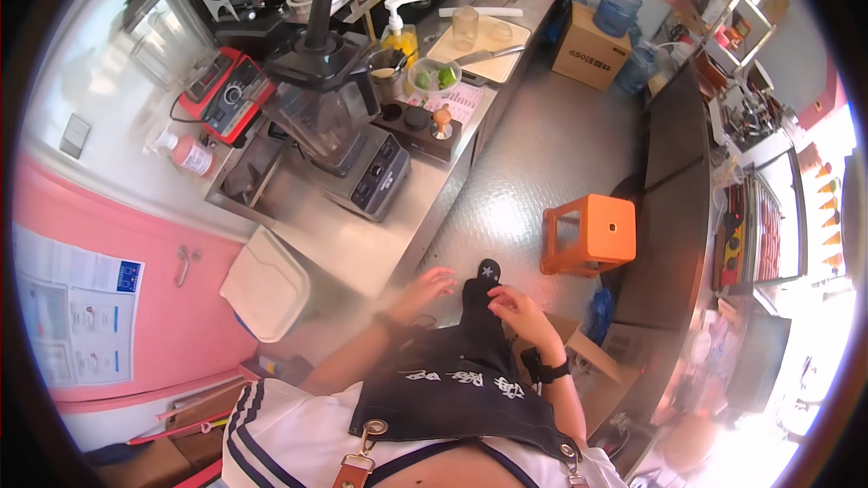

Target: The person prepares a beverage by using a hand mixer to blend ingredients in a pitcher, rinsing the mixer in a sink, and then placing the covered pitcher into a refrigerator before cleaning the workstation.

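My left hand (429,289) hangs in the air in front of the dark apron (434,370), near the corner of the steel counter. Its fingers are stretched out and slightly blurred, with nothing in them. Close to the apron's other side is my right hand (523,314), its fingers loosely bent and apart; I see nothing held there. A black wristband (545,367) sits on the right wrist. Between the hands, a dark shoe (489,271) shows on the floor. The blender (330,117) with a black lid stands on the counter beyond my left hand.
An orange stool (592,233) stands on the metal floor at the right. The steel counter (353,258) holds a red blender base (226,95), a yellow pump bottle (400,36) and a cutting board with a knife (488,56). A lidded bin (267,285) is at the left.
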The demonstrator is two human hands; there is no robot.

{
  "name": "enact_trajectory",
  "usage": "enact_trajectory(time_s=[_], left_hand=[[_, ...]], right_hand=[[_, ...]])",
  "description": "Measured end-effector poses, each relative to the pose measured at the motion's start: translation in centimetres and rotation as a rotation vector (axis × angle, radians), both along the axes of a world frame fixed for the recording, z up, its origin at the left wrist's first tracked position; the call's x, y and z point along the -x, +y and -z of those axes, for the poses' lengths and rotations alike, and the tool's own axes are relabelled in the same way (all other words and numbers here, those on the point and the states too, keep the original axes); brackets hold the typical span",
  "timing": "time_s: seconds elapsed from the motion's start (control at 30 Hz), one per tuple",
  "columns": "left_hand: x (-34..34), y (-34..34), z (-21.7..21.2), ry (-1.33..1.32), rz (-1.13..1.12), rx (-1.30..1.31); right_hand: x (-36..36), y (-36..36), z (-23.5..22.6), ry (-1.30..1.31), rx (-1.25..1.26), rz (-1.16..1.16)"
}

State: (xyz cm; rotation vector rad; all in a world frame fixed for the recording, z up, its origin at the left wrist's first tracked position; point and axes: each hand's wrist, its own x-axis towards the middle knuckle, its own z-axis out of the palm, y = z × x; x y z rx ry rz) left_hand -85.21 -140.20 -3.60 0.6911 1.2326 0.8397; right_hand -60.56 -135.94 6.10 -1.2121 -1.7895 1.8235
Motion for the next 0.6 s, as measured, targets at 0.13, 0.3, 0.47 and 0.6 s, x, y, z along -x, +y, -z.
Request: enact_trajectory(time_s=[0.13, 0.3, 0.47, 0.6], left_hand=[[-0.2, 8.1, -1.3, 0.029, -0.16, -0.075], [2.5, 18.6, -2.2, 0.223, -0.571, -0.164], [6.3, 26.1, -3.9, 0.46, -0.906, -0.195], [9.8, 29.0, -3.3, 0.478, -1.087, -0.09]], right_hand=[[2.5, 10.6, 2.3, -0.01, -0.134, -0.063], [6.5, 22.8, 7.5, -0.109, -0.204, -0.15], [13.9, 28.4, 12.1, -0.123, -0.58, -0.055], [19.4, 28.7, 9.6, -0.137, -0.558, 0.024]])
